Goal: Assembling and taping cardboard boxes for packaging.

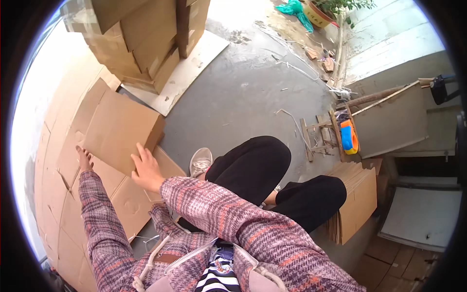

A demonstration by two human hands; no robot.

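Observation:
A brown cardboard piece (119,124), like a closed box or a thick folded stack, lies to my left on top of larger cardboard sheets. My left hand (84,159) is at its near left corner, fingers stretched out and partly hidden by the edge. At its near right edge is my right hand (147,169), fingers spread, fingertips against or just over the cardboard. Neither hand is wrapped round anything. Beneath and beside the piece spread several flat cardboard sheets (129,204), some with flaps and creases.
A tall stack of cardboard boxes (146,44) stands on a pale board (194,65) at the far left. To my right are a bundle of flat cardboard (357,202), a small wooden stool (318,138) and an orange-and-blue tape roll (348,137). A potted plant (318,14) stands far back.

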